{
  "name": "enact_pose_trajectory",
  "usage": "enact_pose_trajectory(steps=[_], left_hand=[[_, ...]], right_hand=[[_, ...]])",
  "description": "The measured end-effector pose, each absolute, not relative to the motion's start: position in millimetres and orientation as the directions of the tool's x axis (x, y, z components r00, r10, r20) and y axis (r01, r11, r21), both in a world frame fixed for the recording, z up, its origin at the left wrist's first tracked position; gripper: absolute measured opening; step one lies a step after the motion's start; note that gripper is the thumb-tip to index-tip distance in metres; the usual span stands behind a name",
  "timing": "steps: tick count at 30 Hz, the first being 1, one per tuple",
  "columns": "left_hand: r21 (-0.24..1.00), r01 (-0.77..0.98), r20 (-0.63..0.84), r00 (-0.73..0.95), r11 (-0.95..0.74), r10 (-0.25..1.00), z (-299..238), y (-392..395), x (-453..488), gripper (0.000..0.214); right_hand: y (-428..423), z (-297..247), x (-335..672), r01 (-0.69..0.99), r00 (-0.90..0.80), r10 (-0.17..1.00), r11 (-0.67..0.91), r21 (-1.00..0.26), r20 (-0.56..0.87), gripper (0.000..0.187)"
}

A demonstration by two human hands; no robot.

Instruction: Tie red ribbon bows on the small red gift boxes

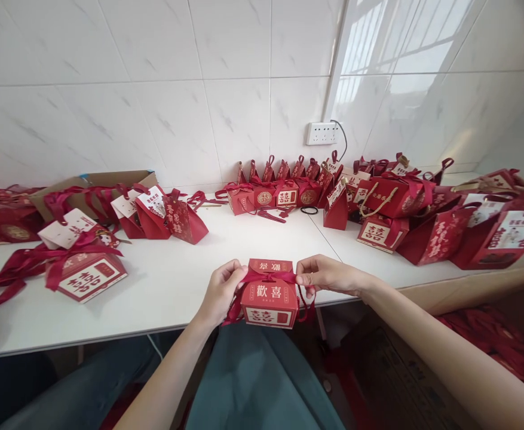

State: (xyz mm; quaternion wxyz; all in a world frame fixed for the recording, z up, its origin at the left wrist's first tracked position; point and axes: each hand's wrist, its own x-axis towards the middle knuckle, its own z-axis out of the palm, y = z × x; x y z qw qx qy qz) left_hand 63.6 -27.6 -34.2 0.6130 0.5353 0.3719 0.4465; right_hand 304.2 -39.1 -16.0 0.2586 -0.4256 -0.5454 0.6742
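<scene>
A small red gift box (269, 295) with white labels and a dark red ribbon (268, 277) tied over its top sits at the near edge of the white table (176, 280), above my lap. My left hand (220, 292) pinches the ribbon at the box's left side. At the right side, my right hand (322, 275) pinches the other end of the ribbon. Both hands have their fingers closed on the ribbon, and ribbon tails hang down on both sides of the box.
Several finished red boxes with ribbons stand along the back wall (284, 188) and pile at the right (441, 215). More boxes and loose ribbons lie at the left (86, 272), near a cardboard box (95, 182). A wall socket (322, 133) has a cable.
</scene>
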Motion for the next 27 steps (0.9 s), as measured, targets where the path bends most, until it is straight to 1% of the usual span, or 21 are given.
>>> enact_pose_trajectory(steps=[3,5,8,10,13,16,20,22,24,27], left_hand=[[0.992,-0.109,0.091,0.215,-0.068,0.972,-41,-33,68,0.037],[0.991,-0.038,0.136,0.151,-0.131,0.979,-42,-36,69,0.036],[0.980,0.083,0.169,0.118,-0.179,0.979,-42,-38,71,0.036],[0.977,0.126,0.156,0.120,-0.171,0.980,-42,-39,72,0.037],[0.984,0.113,0.122,0.125,-0.136,0.985,-41,-38,75,0.038],[0.990,0.093,0.096,0.136,-0.109,0.986,-43,-38,78,0.039],[0.990,0.092,0.097,0.125,-0.109,0.987,-47,-38,80,0.040],[0.993,0.077,0.084,0.128,-0.094,0.988,-46,-39,80,0.040],[0.995,0.056,0.079,0.138,-0.087,0.987,-44,-40,82,0.039],[0.995,0.040,0.084,0.170,-0.092,0.982,-40,-43,86,0.039]], right_hand=[[-40,-10,308,0.170,-0.476,0.824,-0.255,-0.952,-0.306,0.042],[-41,-5,310,0.203,-0.459,0.829,-0.254,-0.946,-0.321,0.042],[-41,1,313,0.266,-0.418,0.839,-0.253,-0.930,-0.348,0.043],[-40,4,314,0.301,-0.373,0.862,-0.237,-0.924,-0.343,0.042],[-40,6,315,0.339,-0.329,0.890,-0.201,-0.919,-0.316,0.039],[-40,5,318,0.357,-0.345,0.875,-0.211,-0.910,-0.339,0.039],[-39,3,322,0.378,-0.365,0.862,-0.208,-0.902,-0.352,0.039],[-40,6,322,0.412,-0.394,0.858,-0.155,-0.898,-0.329,0.038],[-44,12,320,0.422,-0.445,0.852,-0.071,-0.904,-0.274,0.038],[-51,24,311,0.337,-0.471,0.871,0.027,-0.941,-0.143,0.038]])
